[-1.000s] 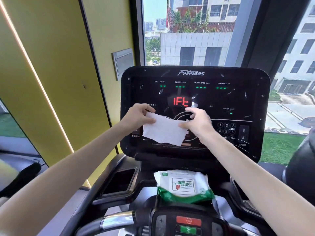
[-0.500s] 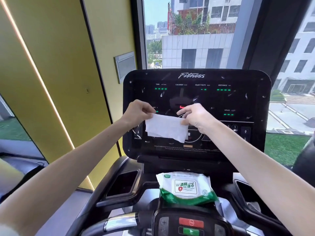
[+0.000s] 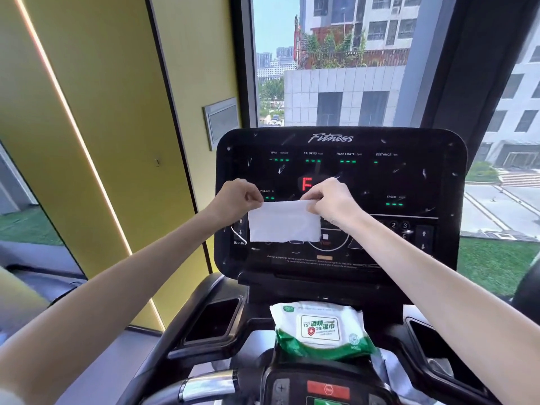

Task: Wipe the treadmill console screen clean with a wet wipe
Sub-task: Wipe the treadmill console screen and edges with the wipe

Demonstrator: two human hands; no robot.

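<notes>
A white wet wipe (image 3: 285,223) hangs flat in front of the black treadmill console screen (image 3: 415,176). My left hand (image 3: 238,200) pinches its top left corner and my right hand (image 3: 330,198) pinches its top right corner. The wipe covers the lower left middle of the console. The screen carries many pale smudges and streaks, green indicator lights and a red "F" in the middle. Whether the wipe touches the glass, I cannot tell.
A green and white wet wipe pack (image 3: 321,328) lies on the tray below the console. Cup holders (image 3: 213,320) sit on both sides of it. A handlebar (image 3: 204,385) and red stop button (image 3: 328,390) are nearest me. A yellow wall stands left, a window behind.
Both hands have spread the wipe out wider and flatter, holding it by its top corners. The red display changed from several characters to a single "F".
</notes>
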